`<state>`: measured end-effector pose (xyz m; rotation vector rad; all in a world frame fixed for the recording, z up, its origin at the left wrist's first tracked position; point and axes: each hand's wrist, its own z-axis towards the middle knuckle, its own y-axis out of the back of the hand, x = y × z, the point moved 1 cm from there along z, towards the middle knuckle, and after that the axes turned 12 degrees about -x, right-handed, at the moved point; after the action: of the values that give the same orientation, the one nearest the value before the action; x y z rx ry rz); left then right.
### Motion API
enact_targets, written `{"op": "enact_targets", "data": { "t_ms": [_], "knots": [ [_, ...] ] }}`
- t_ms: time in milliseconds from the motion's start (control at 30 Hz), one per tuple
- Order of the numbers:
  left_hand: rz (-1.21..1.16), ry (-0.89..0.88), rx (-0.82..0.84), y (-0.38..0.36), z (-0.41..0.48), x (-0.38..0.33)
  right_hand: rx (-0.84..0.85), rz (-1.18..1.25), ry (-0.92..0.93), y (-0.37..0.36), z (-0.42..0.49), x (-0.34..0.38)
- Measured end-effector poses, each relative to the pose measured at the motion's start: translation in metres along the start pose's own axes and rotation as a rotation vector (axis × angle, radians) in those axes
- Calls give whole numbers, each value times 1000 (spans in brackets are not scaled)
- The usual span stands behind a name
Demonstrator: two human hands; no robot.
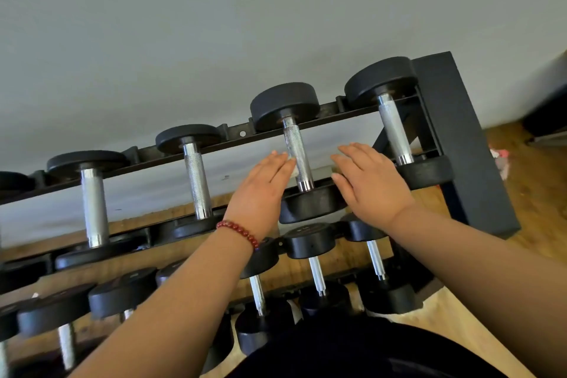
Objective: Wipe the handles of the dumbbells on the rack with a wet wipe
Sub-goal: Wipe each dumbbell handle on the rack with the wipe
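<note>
Okay, nearest first: the lower-tier dumbbells (pixel 310 242) sit under your forearms. Above them your left hand (pixel 260 184), red bracelet (pixel 237 232) on the wrist, has its fingers straight, tips just beside the handle (pixel 297 153) of the top-row dumbbell (pixel 285 104) between your hands. A white scrap at those tips looks like the wet wipe (pixel 293 169), but it's mostly hidden, so I can't confirm. Your right hand (pixel 365 181) is flat, holding nothing, on the other side of the same handle. Step in hand, I'd say: starting this handle. The next move needs the wipe wrapped round the knurled bar and run end to end. The rack (pixel 460 132) end post stands beyond, with the wall (pixel 214 24) behind.
</note>
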<state>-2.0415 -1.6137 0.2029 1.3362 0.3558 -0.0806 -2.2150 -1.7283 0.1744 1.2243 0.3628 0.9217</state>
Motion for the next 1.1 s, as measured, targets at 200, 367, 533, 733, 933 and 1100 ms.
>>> {"op": "enact_targets", "data": {
  "t_ms": [200, 367, 533, 733, 933, 1100],
  "knots": [
    [39, 50, -48, -2, 12, -35, 28, -42, 45, 17, 2, -37],
    [83, 112, -81, -9, 27, -66, 7, -35, 106, 28, 5, -67],
    [136, 164, -91, -20, 40, -93, -17, -4, 148, 36, 10, -93],
    [144, 216, -65, -38, 49, -120, -16, 90, 47, 35, 5, -113],
    [164, 223, -23, -42, 50, -118, -7, 102, 35, 33, 5, -112],
    [158, 171, -15, -47, 54, -108, 12, 74, 14, 32, 4, -111]
  ]
}}
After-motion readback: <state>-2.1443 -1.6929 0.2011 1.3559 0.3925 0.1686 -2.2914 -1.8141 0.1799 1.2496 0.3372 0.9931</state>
